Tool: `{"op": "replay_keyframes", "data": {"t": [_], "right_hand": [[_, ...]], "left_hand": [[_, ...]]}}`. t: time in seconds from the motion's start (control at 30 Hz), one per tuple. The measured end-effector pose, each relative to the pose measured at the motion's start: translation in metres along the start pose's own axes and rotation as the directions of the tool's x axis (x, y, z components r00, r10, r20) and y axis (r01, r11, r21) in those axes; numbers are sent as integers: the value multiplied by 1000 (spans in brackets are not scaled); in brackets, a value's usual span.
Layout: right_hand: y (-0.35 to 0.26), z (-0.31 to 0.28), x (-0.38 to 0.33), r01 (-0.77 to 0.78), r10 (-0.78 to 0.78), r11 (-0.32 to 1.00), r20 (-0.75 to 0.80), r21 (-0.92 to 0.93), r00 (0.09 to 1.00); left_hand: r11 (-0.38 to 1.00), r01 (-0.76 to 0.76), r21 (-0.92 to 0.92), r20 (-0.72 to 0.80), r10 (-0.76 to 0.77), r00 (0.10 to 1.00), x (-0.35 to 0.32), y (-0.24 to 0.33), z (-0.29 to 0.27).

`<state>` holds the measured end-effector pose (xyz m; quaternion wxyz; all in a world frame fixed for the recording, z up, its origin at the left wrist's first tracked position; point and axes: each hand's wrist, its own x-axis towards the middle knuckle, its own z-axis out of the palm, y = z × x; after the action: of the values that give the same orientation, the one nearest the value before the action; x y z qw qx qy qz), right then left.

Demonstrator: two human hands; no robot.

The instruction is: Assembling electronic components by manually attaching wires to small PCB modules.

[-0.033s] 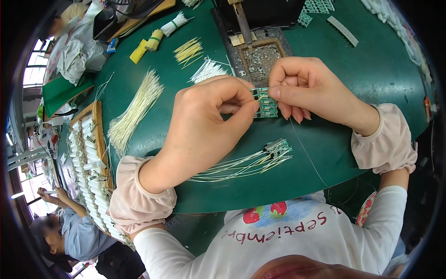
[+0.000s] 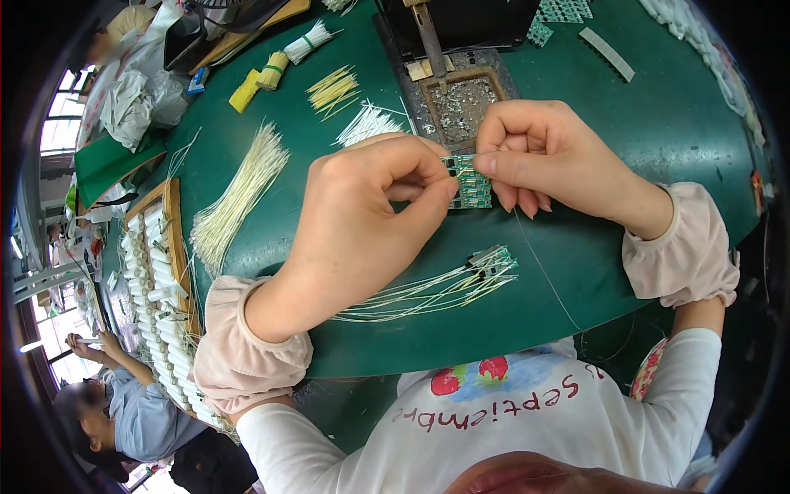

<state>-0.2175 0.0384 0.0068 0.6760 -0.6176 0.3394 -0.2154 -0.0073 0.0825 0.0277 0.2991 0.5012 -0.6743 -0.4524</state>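
A small panel of green circuit boards (image 2: 476, 196) lies between my hands, partly covered by fingers. My left hand (image 2: 374, 202) is closed in a pinch at the panel's left edge; a short pale wire end shows beside its fingertips. At the panel's upper right corner my right hand (image 2: 551, 160) pinches with thumb and index finger, the other fingers curled. From below it a thin grey wire (image 2: 543, 267) trails to the table's front edge. Closer to me lie several circuit boards (image 2: 495, 262) with long pale wires (image 2: 403, 303) attached, running left beneath my left forearm.
Beyond my hands, a soldering iron (image 2: 429, 41) points down over a debris-strewn metal tray (image 2: 469, 72). Leftward lie a large pale wire bundle (image 2: 239, 198), white wires (image 2: 369, 123) and yellow wires (image 2: 333, 89). A wooden frame of white spools (image 2: 174, 247) stands left; another person (image 2: 144, 403) sits beyond.
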Motion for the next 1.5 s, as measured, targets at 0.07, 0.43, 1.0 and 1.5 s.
{"op": "replay_keyframes", "data": {"t": [0.07, 0.43, 1.0, 1.5], "right_hand": [[-1, 0, 1, -5, 5, 1000, 10, -15, 1000], [3, 0, 5, -1, -3, 996, -49, -85, 999], [-5, -4, 2, 22, -21, 990, 11, -141, 1000], [-13, -21, 7, -215, 220, 946, 7, 243, 975]], "left_hand": [[1000, -2, 12, 0, 2, 1000, 0, 0, -1], [997, -33, 64, -39, 36, 999, 4, -5, 3], [991, 83, -106, 98, -73, 993, 8, 1, -5], [980, 130, -150, 73, -120, 990, 17, -7, -11]]}}
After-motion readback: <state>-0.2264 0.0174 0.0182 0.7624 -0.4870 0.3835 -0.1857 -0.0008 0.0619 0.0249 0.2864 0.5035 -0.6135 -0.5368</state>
